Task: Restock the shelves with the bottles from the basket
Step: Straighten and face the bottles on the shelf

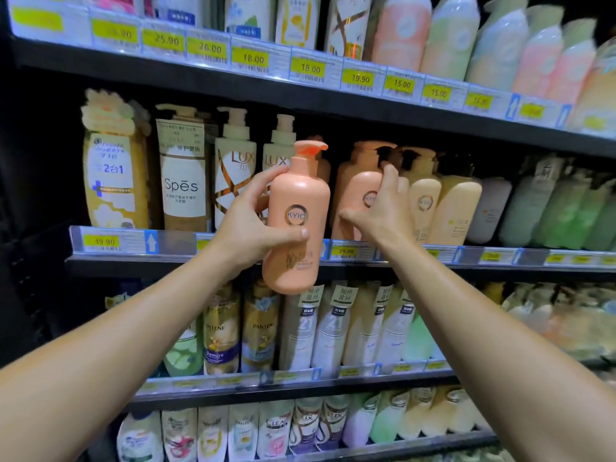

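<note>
A peach pump bottle [296, 225] reads "KYIO". Left of it on the shelf stand two "LUX" bottles [235, 168], a "Spēs" bottle [182, 175] and a "2合1" bottle [111, 168]. Below it, "PANTENE" bottles [260, 328]; a price tag [346, 251] just right of it reads "29.00".

Dark metal store shelving [300, 95] fills the view, four tiers visible. Clear price strips with yellow tags [253, 59] run along each edge, climbing toward 10 o'clock. Blue arrow markers [150, 241] sit between tags. Black recess behind stock; dark upright at 9 o'clock. Lighting bright on fronts, dim behind.
</note>
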